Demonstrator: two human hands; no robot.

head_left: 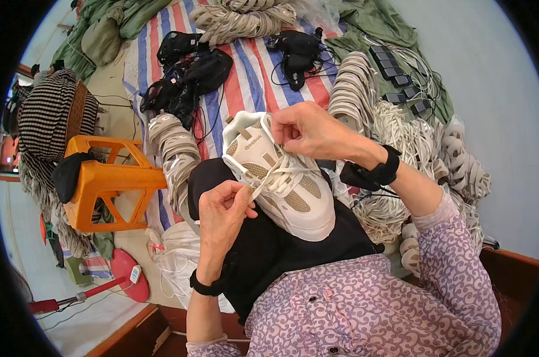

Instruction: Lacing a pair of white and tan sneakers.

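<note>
A cream and tan sneaker (308, 202) rests on my lap, its toe pointing toward me and its collar away. Pale shoelaces (281, 174) cross over its tongue and front. My left hand (225, 208) pinches a lace on the shoe's left side, with the lace stretched from the fingers to the eyelets. At the upper right of the shoe my right hand (308, 131) is closed, thumb and fingers pressed together close to the top eyelets. The fingers hide most of what it grips, which looks like a lace.
Stacked shoe uppers (173, 152) stand left of my knees, with more stacks (354, 89) to the right. Bundled laces (394, 131) lie beyond my right arm. An orange stool (111, 184) is at the left. Black bags with cords (207, 74) lie on a striped sheet (242, 77).
</note>
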